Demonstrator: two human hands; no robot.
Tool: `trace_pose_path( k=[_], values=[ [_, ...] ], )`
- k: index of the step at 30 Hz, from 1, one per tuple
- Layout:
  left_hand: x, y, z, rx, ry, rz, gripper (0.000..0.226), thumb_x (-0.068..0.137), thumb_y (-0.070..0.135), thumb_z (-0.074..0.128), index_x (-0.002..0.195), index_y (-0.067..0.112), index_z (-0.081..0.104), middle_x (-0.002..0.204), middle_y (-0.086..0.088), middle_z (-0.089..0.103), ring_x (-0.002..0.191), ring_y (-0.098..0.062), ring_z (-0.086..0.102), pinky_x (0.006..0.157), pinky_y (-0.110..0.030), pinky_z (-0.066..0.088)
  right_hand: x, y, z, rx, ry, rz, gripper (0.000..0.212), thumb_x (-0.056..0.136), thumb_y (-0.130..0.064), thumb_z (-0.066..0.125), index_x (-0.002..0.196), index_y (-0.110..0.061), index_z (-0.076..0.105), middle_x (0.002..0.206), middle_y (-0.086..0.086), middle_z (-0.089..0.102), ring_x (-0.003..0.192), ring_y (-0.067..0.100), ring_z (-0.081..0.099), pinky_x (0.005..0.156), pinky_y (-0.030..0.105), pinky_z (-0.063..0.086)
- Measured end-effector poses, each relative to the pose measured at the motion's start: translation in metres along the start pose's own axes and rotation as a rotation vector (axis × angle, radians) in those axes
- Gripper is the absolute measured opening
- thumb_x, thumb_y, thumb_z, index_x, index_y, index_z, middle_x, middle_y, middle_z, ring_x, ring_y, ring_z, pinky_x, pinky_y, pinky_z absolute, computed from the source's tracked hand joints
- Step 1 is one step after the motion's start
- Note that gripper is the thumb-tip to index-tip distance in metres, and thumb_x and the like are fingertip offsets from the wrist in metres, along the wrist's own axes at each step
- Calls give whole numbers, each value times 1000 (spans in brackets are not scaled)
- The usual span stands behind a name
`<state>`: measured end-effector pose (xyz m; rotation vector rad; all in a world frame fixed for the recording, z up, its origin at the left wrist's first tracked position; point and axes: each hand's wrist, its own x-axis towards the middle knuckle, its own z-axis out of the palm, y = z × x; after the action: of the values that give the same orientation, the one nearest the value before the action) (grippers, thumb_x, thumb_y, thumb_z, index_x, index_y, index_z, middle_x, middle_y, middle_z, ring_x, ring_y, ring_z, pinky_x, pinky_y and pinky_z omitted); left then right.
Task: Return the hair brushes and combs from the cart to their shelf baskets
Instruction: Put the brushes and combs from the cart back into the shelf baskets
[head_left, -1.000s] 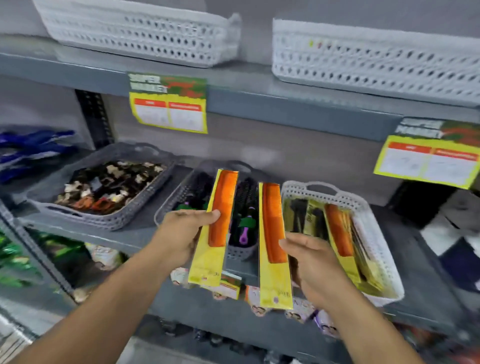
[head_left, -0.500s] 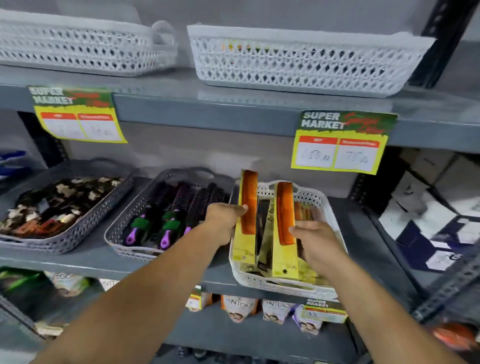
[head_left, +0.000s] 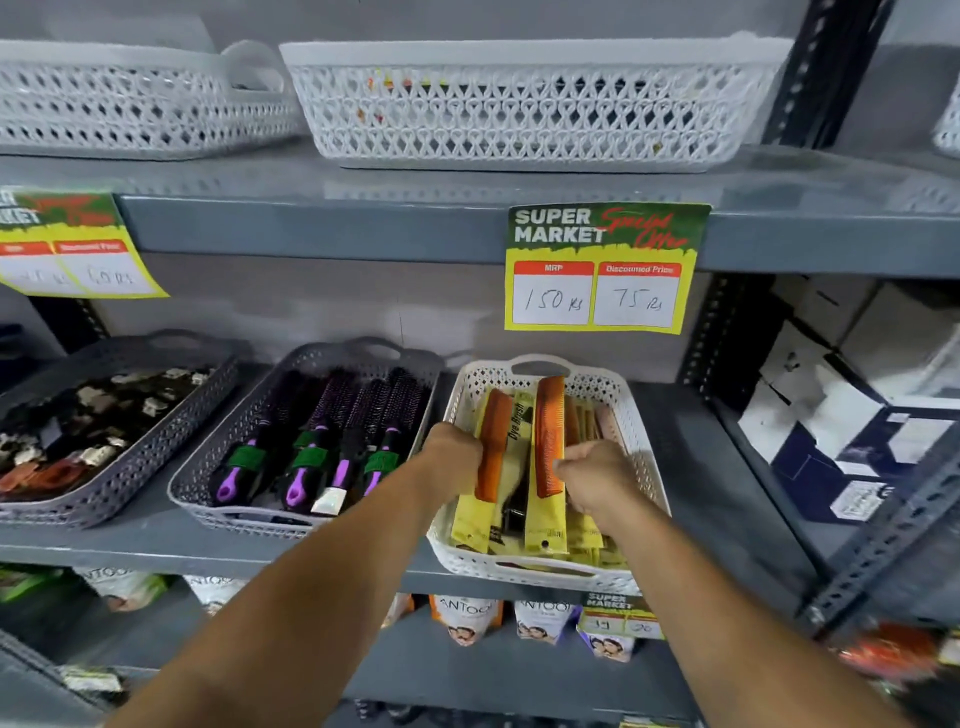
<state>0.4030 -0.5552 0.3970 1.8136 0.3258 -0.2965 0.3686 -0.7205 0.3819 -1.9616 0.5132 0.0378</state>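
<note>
1. Both hands are over the white basket (head_left: 641, 441) on the middle shelf (head_left: 727, 493).
2. The left hand (head_left: 452, 457) is closed on a left comb (head_left: 493, 447), an orange one on a yellow card. The comb leans into the left side of the basket.
3. The right hand (head_left: 597, 475) is closed on a right comb (head_left: 549, 436), also orange on a yellow card. It stands near the middle of the basket, far end up.
4. More carded combs lie in the basket under and beside these two.
5. The gray basket (head_left: 208, 467) just to the left holds purple brushes (head_left: 311, 441). They are not being touched.
6. The combs look light and stiff. The cards look thin and bendy, and may be slick.
7. A good place to hold is the middle of the comb, thumb on one face and fingers on the back, so the card does not fold.
8. I think the combs are almost down, and letting go comes next.
</note>
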Motion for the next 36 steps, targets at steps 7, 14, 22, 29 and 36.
trace_pose_path(
  k=[7,14,22,29,36],
  values=[
    [1,-1,13,230,179,-29,21,85,0,47,103,-2,57,91,-17,64,89,-31,65,60,-32,49,1,-2,4,-304,70,-76,19,85,-26,68,97,-11,69,104,6,71,71,16,60,54,21,40],
    [5,-4,20,331,181,-20,25,87,2,45,109,1,56,105,-19,63,98,-34,63,79,-39,53,-1,-4,13,-493,83,-190,24,87,-23,65,107,-10,62,104,11,68,83,26,66,69,30,51],
    [-3,-4,22,438,147,75,11,87,5,49,82,15,49,68,-1,49,72,-22,56,64,-32,49,-9,-6,18,-774,150,-299,8,85,-7,59,90,-11,63,67,2,47,68,25,53,60,33,46],
    [-14,-5,21,397,46,80,35,83,39,66,99,8,62,83,-6,66,62,-13,60,43,-22,39,-27,-9,23,-1026,175,-424,20,81,1,59,95,-9,67,88,11,69,78,30,67,61,40,50],
    [-26,-3,15,523,71,226,41,88,40,60,100,1,65,102,-16,67,78,-26,61,59,-28,46,-41,-3,22,-1085,321,-550,31,85,-3,52,114,-10,60,114,11,61,106,32,58,74,43,52]
  ],
)
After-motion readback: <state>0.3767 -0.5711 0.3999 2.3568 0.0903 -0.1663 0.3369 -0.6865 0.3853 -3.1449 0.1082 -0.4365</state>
